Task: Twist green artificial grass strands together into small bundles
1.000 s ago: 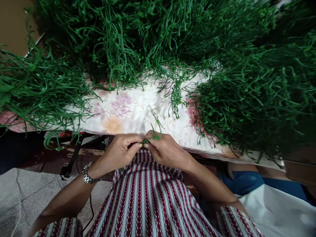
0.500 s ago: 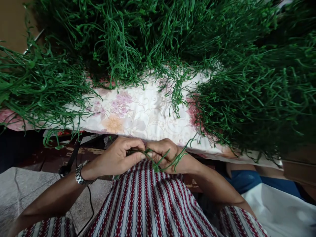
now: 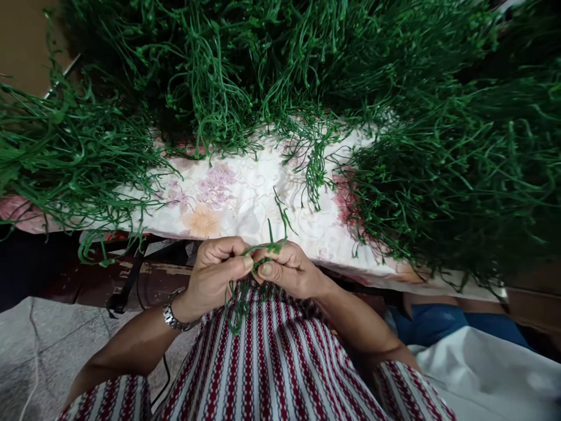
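My left hand (image 3: 220, 273) and my right hand (image 3: 291, 270) are together at the near edge of the table, close to my body. Both are closed, thumbs against fingers, on a thin green sprig (image 3: 237, 310) that looks like artificial greenery. Part of it hangs below my left fingers in front of the striped garment. Thin green stems (image 3: 283, 217) stick up above my right hand, over the cloth. Where the pieces meet between the fingertips is partly hidden.
A floral cloth (image 3: 249, 204) covers the table. Large heaps of similar greenery lie at the back (image 3: 272, 58), left (image 3: 74, 158) and right (image 3: 451, 169). A small cluster (image 3: 314, 175) lies in the middle. To the right, someone's knee in blue (image 3: 438, 318) shows beside white fabric (image 3: 477, 368).
My left hand has moved right and turned. The sprig, earlier trailing right over my right hand, now hangs below my left fingers, with stems pointing up above my right hand.
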